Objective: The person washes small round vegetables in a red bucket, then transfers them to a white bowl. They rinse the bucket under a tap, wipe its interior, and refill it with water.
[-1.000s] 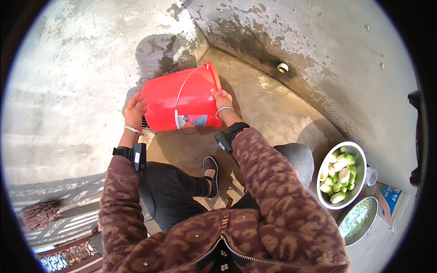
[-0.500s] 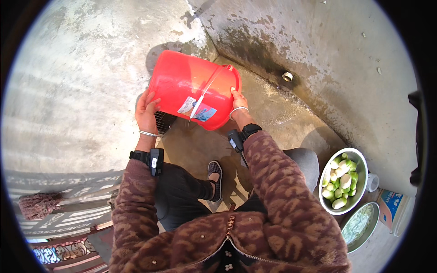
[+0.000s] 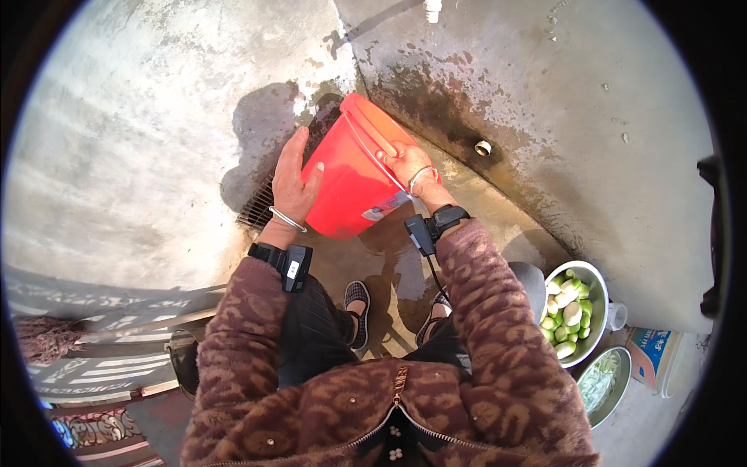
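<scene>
In the middle, a red plastic bucket (image 3: 342,175) hangs tilted, its rim toward the far right and its bottom toward me. My right hand (image 3: 406,165) is closed on the rim at the right, by the white-and-red carrying handle (image 3: 372,148). At the bucket's left side, my left hand (image 3: 294,183) has its fingers stretched out and thumb apart, holding nothing; whether the thumb touches the bucket I cannot tell. The inside of the bucket is mostly hidden from view. A floor drain grate (image 3: 258,205) lies beside my left hand.
To the right stands a metal basin (image 3: 604,303) of peeled green-and-white vegetables. Near it are a second basin (image 3: 620,389) with pale cut pieces, a clear cup (image 3: 616,316) and a labelled tub (image 3: 654,358). A pipe (image 3: 483,148) juts from the wall; a mop (image 3: 50,339) lies left.
The bucket has turned from lying sideways to a steeper tilt, its rim swinging away from me. My left hand has come off its bottom and opened; my right hand has shifted along the rim.
</scene>
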A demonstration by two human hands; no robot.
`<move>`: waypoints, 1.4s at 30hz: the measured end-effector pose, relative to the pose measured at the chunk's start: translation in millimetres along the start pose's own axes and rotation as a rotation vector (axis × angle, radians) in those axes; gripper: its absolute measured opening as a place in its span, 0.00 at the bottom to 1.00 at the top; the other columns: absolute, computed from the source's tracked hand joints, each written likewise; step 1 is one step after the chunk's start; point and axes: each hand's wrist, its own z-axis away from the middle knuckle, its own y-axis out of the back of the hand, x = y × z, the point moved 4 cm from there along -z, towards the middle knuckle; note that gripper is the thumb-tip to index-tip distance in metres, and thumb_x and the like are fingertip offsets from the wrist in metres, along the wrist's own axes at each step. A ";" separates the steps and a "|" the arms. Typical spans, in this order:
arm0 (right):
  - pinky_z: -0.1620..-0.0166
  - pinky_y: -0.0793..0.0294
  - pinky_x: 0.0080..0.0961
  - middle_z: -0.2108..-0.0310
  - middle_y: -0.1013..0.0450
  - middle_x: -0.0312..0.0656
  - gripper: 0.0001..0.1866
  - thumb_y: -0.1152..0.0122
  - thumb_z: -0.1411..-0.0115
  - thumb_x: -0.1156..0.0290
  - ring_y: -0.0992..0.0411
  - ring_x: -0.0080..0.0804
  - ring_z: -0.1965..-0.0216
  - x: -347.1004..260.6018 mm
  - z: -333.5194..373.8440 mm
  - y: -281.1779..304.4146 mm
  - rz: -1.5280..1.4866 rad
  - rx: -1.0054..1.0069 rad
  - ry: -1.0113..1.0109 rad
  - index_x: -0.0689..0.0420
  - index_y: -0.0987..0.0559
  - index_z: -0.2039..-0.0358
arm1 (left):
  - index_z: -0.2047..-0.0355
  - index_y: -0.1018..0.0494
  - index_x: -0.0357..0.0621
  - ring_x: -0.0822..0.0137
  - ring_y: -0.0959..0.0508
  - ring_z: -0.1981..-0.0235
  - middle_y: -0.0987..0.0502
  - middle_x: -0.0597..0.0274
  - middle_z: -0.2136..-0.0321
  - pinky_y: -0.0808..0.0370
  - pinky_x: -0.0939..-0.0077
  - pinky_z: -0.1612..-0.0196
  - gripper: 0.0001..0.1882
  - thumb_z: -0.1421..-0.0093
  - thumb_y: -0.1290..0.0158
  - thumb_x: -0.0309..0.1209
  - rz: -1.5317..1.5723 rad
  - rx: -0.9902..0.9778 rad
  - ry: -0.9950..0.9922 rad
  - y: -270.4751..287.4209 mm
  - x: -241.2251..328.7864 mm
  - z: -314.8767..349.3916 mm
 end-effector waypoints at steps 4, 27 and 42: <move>0.62 0.26 0.40 0.70 0.23 0.44 0.16 0.42 0.48 0.53 0.24 0.43 0.65 -63.8 17.9 15.1 0.606 -0.285 0.558 0.49 0.22 0.63 | 0.40 0.44 0.37 0.51 0.41 0.39 0.38 0.47 0.42 0.48 0.59 0.36 0.37 0.50 0.45 0.32 -0.033 -0.279 -0.226 -38.3 34.7 -5.7; 0.49 0.32 0.35 0.47 0.33 0.42 0.18 0.39 0.49 0.63 0.33 0.41 0.48 -219.5 -79.2 266.2 0.471 0.802 0.545 0.50 0.24 0.56 | 0.55 0.24 0.46 0.68 0.20 0.67 0.19 0.59 0.68 0.26 0.74 0.63 0.19 0.48 0.41 0.36 0.630 0.023 0.728 -167.3 -52.3 3.6; 0.47 0.33 0.34 0.45 0.36 0.44 0.24 0.41 0.50 0.67 0.34 0.40 0.46 -204.3 -79.8 268.9 0.349 0.660 0.579 0.50 0.29 0.50 | 0.52 0.27 0.40 0.72 0.22 0.67 0.20 0.56 0.66 0.27 0.77 0.62 0.21 0.49 0.43 0.28 0.461 -0.216 0.673 -234.8 -31.5 12.8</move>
